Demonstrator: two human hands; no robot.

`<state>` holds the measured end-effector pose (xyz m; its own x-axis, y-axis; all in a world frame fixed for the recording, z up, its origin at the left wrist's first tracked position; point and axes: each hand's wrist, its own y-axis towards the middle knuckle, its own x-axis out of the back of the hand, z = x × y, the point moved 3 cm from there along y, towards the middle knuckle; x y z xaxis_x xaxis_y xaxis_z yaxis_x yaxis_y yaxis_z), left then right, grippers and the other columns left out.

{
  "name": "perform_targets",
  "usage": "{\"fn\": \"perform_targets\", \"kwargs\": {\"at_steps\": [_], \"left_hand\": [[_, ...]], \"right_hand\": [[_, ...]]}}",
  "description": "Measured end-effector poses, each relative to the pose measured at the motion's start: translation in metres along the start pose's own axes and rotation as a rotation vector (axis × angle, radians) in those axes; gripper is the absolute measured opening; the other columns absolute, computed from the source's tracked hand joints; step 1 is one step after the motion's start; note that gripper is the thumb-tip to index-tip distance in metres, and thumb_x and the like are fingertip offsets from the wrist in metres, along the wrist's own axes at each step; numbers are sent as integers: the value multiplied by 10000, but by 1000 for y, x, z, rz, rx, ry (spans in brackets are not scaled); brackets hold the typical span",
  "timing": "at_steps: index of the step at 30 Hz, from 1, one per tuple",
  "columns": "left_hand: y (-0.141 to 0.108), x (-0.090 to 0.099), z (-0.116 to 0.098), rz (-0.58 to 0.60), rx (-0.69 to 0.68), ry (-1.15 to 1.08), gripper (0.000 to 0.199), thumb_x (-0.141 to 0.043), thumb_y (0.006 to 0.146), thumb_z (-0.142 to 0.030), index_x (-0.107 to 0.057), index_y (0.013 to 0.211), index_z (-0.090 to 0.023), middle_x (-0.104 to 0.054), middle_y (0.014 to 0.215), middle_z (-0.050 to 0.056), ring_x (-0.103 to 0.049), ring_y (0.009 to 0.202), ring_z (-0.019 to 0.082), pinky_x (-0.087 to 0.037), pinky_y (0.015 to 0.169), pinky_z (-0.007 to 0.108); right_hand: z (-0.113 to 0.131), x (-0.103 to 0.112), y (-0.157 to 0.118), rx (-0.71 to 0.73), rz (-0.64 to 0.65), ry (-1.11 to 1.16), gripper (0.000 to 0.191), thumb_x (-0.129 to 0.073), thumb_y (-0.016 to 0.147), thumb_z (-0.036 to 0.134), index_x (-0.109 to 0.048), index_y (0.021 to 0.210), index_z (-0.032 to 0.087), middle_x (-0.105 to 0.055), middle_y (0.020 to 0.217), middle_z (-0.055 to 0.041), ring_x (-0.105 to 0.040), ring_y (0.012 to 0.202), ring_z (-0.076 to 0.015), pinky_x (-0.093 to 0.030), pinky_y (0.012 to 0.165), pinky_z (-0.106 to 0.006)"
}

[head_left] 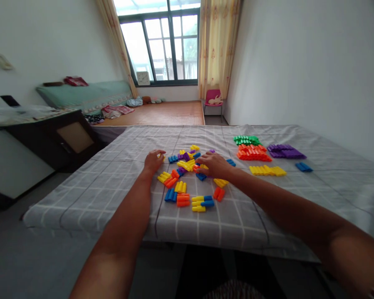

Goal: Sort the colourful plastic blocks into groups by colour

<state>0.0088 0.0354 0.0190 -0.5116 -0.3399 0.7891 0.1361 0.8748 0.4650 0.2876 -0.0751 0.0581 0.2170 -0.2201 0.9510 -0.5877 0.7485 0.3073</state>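
Small ribbed plastic tube pieces, joined side by side, lie in a loose, mixed-colour pile (pixel 187 166) mid-table. At its left edge, my left hand (pixel 153 162) has its fingers curled around a yellow piece (pixel 161 157), which is partly covered. My right hand (pixel 217 164) reaches into the pile's right side with bent fingers, over orange and yellow pieces; what its fingertips grip is hidden. Nearer to me lie a yellow-and-blue group (pixel 202 203), an orange piece (pixel 183 200) and another orange piece (pixel 219 194).
At right, sorted by colour, are green pieces (pixel 247 140), orange pieces (pixel 254 153), purple pieces (pixel 286 151), yellow pieces (pixel 268 170) and a blue piece (pixel 303 167). A grey checked cloth (pixel 112 191) covers the table. Beyond are a bed (pixel 171 113), a pink chair (pixel 213 96) and a dark cabinet (pixel 50 141).
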Motion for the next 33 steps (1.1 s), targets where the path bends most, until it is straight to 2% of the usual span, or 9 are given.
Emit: {"fn": "perform_targets", "kwargs": {"at_steps": [4,8,11,15,18,20,23,27,33], "left_hand": [[0,0,3,14,23,-24,308,-488,805,-216,-738,984,-202,-722,1053,53,-646,992,201,-507,890,303],[0,0,4,14,21,-26,316,-479,811,-233,-735,993,-193,-715,1074,61,-644,1002,201,-510,883,301],[1,-1,5,15,12,-25,320,-478,809,-243,-732,997,-193,-714,1068,63,-643,1005,201,-513,872,294],[2,0,7,11,17,-14,328,-473,805,-259,-733,995,-197,-714,1062,67,-646,987,210,-522,836,297],[3,0,6,16,12,-9,327,-469,804,-272,-734,986,-214,-721,1040,54,-651,959,209,-526,817,297],[4,1,5,21,2,3,324,-471,800,-277,-735,978,-220,-725,1027,47,-655,931,206,-525,817,298],[4,1,3,30,1,29,331,-469,803,-288,-735,986,-212,-722,1035,55,-656,909,209,-520,835,310],[3,2,4,39,16,25,354,-454,815,-309,-730,1008,-199,-711,1061,71,-651,948,216,-520,839,312],[1,1,7,40,12,8,363,-447,813,-301,-724,1014,-182,-707,1055,87,-645,969,217,-524,827,310]], "right_hand": [[26,-8,14,-5,81,-108,314,-612,855,418,-658,1090,215,-679,1070,-104,-542,1079,-270,-412,845,-367],[16,4,14,9,-3,-21,292,-652,816,326,-640,1075,191,-688,1038,-88,-573,1005,-233,-424,832,-327],[-29,24,2,-131,-111,74,290,-671,788,309,-631,1040,173,-700,949,-65,-614,874,-194,-448,784,-293],[-118,46,-39,-475,-284,110,301,-631,816,386,-628,1029,173,-708,906,-64,-646,785,-177,-471,691,-270],[-169,51,-80,-633,-385,38,333,-572,852,427,-631,1045,162,-710,941,-89,-652,811,-194,-483,710,-292],[-188,47,-100,-702,-385,-25,348,-553,861,445,-639,1047,164,-709,923,-94,-645,807,-206,-482,725,-309],[-199,39,-113,-773,-317,-129,382,-549,853,493,-657,1060,190,-698,918,-101,-627,812,-224,-468,744,-335],[-199,29,-107,-819,-211,-244,459,-542,834,570,-677,1087,212,-669,941,-142,-603,881,-277,-442,788,-410],[-200,25,-106,-803,-228,-273,476,-528,830,592,-697,1054,208,-670,952,-152,-557,1004,-339,-432,814,-481]]}}
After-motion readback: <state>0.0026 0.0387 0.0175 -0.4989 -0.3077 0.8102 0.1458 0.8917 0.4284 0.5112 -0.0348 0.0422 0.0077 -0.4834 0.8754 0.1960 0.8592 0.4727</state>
